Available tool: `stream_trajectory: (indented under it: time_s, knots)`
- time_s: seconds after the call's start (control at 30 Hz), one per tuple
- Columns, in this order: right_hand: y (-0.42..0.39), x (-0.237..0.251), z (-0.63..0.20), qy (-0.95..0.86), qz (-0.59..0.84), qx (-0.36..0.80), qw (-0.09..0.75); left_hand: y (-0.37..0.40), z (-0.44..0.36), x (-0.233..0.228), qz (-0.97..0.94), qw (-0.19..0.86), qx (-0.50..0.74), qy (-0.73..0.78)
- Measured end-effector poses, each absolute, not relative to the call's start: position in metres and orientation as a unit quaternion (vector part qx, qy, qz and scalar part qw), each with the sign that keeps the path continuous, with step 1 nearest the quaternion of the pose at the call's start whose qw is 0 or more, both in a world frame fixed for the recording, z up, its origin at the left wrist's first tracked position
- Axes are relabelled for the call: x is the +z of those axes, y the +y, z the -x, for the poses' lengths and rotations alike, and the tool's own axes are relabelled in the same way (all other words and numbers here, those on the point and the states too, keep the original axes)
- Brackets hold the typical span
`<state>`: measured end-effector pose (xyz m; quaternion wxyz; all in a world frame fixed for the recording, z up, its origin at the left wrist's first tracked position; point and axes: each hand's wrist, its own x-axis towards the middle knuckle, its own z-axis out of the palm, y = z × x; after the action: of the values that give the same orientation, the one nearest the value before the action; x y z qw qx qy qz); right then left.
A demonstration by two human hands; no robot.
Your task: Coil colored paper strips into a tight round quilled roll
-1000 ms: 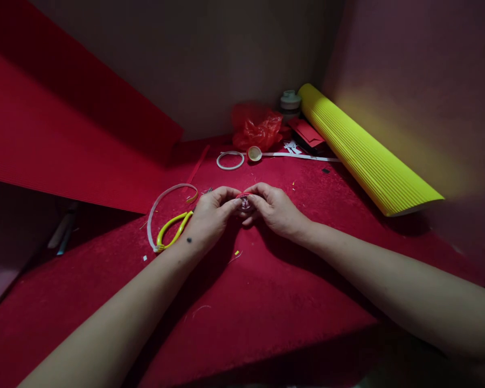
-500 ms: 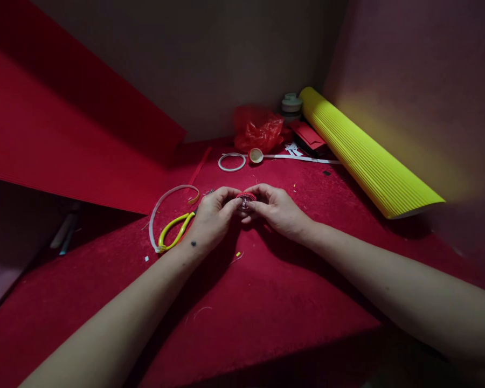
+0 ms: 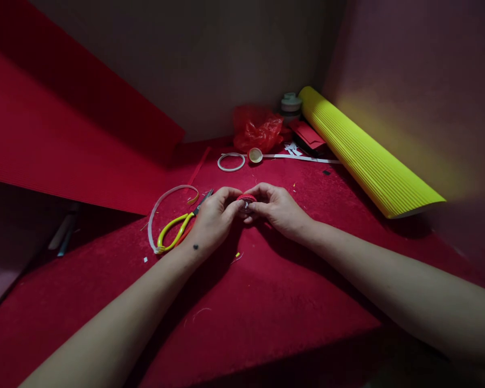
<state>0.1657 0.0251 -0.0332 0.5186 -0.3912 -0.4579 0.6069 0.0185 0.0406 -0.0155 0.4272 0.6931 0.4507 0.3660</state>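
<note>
Down in front, both forearms reach in over the red felt surface (image 3: pixel 267 302), and they meet at the middle: the left hand (image 3: pixel 214 218) and the right hand (image 3: pixel 277 210) are pinched together, fingertips of both closed around a small red round piece (image 3: pixel 246 198) held just above the felt between them. Both grips are tight and narrow, thumbs and forefingers doing the work, with something pale and shiny showing at the piece's underside, too small to tell what. By my read this is the fine finishing step, pressing or wrapping the red edge around that little round core; what it calls for next is a careful turn of the piece in the fingertips with steady pressure, so the red rim doesn't slip or spring loose. Just left of the left hand lie the yellow-handled scissors (image 3: pixel 177 230), blades pointing toward the fingers, with a pale curved strip (image 3: pixel 161 200) looping around them. A few scraps dot the felt near the wrists. Farther out sits a white ring (image 3: pixel 231 161) and just beside it a small tape roll (image 3: pixel 255 155), with a long white strip (image 3: pixel 303 158) trailing right. At the back, a crumpled red plastic bag (image 3: pixel 256 129), a pale jar (image 3: pixel 291 103), the yellow corrugated roll (image 3: pixel 367 153) on the right and a big red corrugated sheet (image 3: pixel 64 129) leaning on the left.
</note>
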Motion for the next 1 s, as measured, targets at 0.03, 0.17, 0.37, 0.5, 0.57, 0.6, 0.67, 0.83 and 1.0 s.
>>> stream_trajectory:
  time_s: [0.03, 0.17, 0.37, 0.5, 0.57, 0.6, 0.67, 0.83, 1.0]
  knots:
    - [0.0249, -0.0330, -0.1660, -0.460, 0.389, 0.603, 0.523, 0.0405, -0.0182, -0.0163, -0.698, 0.422, 0.366, 0.448]
    - [0.0239, -0.0309, -0.1676, -0.463, 0.378, 0.599, 0.534, 0.0398, -0.0166, -0.0188, -0.704, 0.424, 0.374, 0.430]
    - [0.0239, -0.0283, -0.1687, -0.459, 0.362, 0.611, 0.533, 0.0416, -0.0154, -0.0207, -0.692, 0.416, 0.424, 0.409]
    - [0.0249, -0.0285, -0.1692, -0.476, 0.370, 0.596, 0.530, 0.0404, -0.0167, -0.0185, -0.675, 0.438, 0.428, 0.411]
    - [0.0257, -0.0294, -0.1692, -0.487, 0.365, 0.589, 0.531, 0.0387, -0.0178, -0.0171, -0.661, 0.451, 0.436, 0.412]
    - [0.0261, -0.0299, -0.1691, -0.492, 0.362, 0.585, 0.533, 0.0379, -0.0184, -0.0165, -0.656, 0.456, 0.438, 0.412]
    - [0.0267, -0.0309, -0.1689, -0.499, 0.359, 0.579, 0.536, 0.0367, -0.0194, -0.0158, -0.646, 0.466, 0.441, 0.414]
    - [0.0265, -0.0306, -0.1695, -0.494, 0.364, 0.579, 0.536, 0.0355, -0.0208, -0.0145, -0.606, 0.521, 0.434, 0.416]
    - [0.0252, -0.0282, -0.1714, -0.476, 0.381, 0.593, 0.525, 0.0338, -0.0222, -0.0136, -0.564, 0.575, 0.422, 0.417]
